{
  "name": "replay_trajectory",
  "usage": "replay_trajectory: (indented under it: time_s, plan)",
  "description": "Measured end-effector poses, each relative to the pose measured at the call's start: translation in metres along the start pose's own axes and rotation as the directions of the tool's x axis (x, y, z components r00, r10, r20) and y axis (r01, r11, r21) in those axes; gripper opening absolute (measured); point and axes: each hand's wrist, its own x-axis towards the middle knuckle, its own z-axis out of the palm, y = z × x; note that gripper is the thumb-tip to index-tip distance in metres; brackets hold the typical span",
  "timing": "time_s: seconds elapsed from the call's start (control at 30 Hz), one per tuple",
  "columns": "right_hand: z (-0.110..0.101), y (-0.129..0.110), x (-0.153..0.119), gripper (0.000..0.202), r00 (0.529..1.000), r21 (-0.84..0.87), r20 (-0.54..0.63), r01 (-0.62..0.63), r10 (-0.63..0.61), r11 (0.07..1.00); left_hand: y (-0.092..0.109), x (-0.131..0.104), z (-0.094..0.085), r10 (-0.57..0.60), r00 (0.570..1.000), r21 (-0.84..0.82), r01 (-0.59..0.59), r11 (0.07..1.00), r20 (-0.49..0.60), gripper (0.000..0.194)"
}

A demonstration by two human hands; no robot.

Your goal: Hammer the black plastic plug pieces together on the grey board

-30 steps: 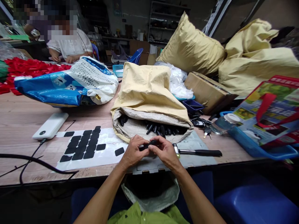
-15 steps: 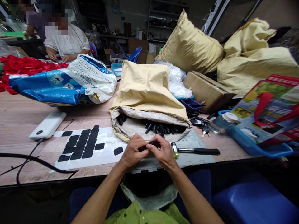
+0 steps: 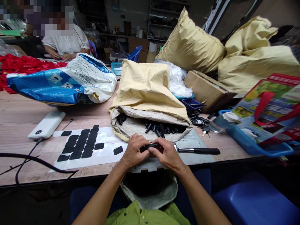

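Between my two hands lies a small black elongated part (image 3: 150, 146), partly covered by fingers. My left hand (image 3: 134, 151) grips its left end, thumb pressed against the index finger. The right end is pinched by my right hand (image 3: 167, 153). Just beyond them is the mouth of a beige woven sack (image 3: 146, 101), with several similar black parts (image 3: 161, 128) inside. A hammer (image 3: 199, 150) with a black handle rests to the right of my right hand, its head partly hidden. Below my hands, an open greyish sack (image 3: 161, 197) hangs at my lap.
Black rounded-square pads (image 3: 81, 145) lie on a white sheet at left, beside a white power bank (image 3: 47, 125) with a cable. A blue-white bag (image 3: 63, 82) stands behind. To the right are keys (image 3: 206, 130), a jar (image 3: 221, 123) and a blue tray (image 3: 260, 150). A person (image 3: 63, 43) sits across.
My hands have moved slightly apart, so more of the black part shows between them. My right hand has shifted a little right, covering more of the hammer's head.
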Motion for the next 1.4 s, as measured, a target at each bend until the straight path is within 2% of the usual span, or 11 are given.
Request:
replay_trajectory:
  time_s: [0.13, 0.27, 0.4, 0.53, 0.67, 0.77, 0.93, 1.03, 1.1, 1.23, 1.4]
  plan:
    - [-0.010, -0.005, -0.002, 0.010, 0.994, -0.215, 0.074, 0.096, -0.082, 0.972, -0.001, -0.001, 0.002, 0.050, 0.998, 0.052, -0.051, 0.997, 0.029, 0.018]
    - [-0.012, -0.009, -0.005, 0.016, 0.990, -0.392, 0.130, 0.094, -0.046, 0.915, 0.001, -0.002, 0.003, 0.078, 0.994, 0.176, -0.090, 0.980, 0.074, 0.019]
    - [-0.007, -0.006, -0.006, 0.019, 0.992, -0.438, 0.122, 0.063, -0.010, 0.897, 0.003, -0.003, 0.006, 0.107, 0.989, 0.311, -0.135, 0.941, 0.107, 0.022]
    - [0.005, -0.001, -0.007, 0.019, 0.996, -0.418, 0.091, 0.048, -0.011, 0.907, 0.005, -0.004, 0.007, 0.108, 0.990, 0.365, -0.135, 0.921, 0.095, 0.016]
    - [0.022, 0.001, -0.005, 0.020, 1.000, -0.367, 0.014, 0.022, -0.018, 0.930, 0.007, -0.005, 0.005, 0.096, 0.995, 0.354, -0.104, 0.929, 0.040, 0.017]
    - [0.028, 0.000, -0.001, 0.020, 1.000, -0.310, -0.017, -0.026, 0.022, 0.950, 0.007, -0.006, 0.004, 0.108, 0.994, 0.344, -0.101, 0.934, -0.001, 0.016]
    - [0.021, -0.001, 0.005, 0.022, 0.995, -0.185, 0.016, -0.090, 0.095, 0.979, 0.004, -0.004, 0.004, 0.047, 0.998, 0.315, -0.031, 0.949, -0.046, 0.020]
    - [0.013, 0.002, 0.002, 0.014, 0.997, -0.048, 0.040, -0.070, 0.072, 0.996, 0.002, -0.002, 0.003, -0.020, 0.997, 0.256, 0.040, 0.966, -0.079, 0.019]
    - [0.011, 0.004, -0.002, 0.022, 0.998, 0.015, 0.047, -0.046, 0.045, 0.999, 0.001, -0.001, 0.002, -0.044, 0.996, 0.215, 0.059, 0.975, -0.072, 0.018]
    - [0.012, 0.009, -0.006, 0.023, 0.999, 0.030, 0.004, -0.052, 0.052, 0.998, 0.001, -0.002, 0.001, -0.046, 0.998, 0.183, 0.054, 0.982, -0.046, 0.017]
    - [0.015, 0.015, -0.004, 0.022, 0.998, 0.071, 0.016, -0.057, 0.056, 0.996, 0.001, -0.003, 0.001, -0.051, 0.998, 0.178, 0.057, 0.982, -0.037, 0.015]
